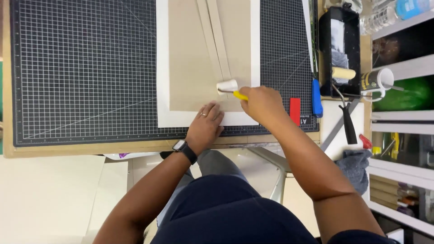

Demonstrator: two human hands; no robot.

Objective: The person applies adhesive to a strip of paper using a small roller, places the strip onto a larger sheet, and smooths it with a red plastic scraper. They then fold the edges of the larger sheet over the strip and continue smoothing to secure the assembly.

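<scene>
Your right hand (262,105) is closed around the yellow handle of a small white roller (227,86), which sits on the tan board (192,58) just beyond your knuckles. Your left hand (205,126) lies flat and open, holding nothing, pinning the board's near edge and the white sheet (162,68) beneath. If that palm lifts, the board could slide and the narrow strips (216,36) beyond the roller may skew.

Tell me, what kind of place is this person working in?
Probably a craft or bookbinding workshop: a gridded cutting mat covers the bench, the right hand runs a small roller over brown board, and a paint tray sits nearby.
</scene>
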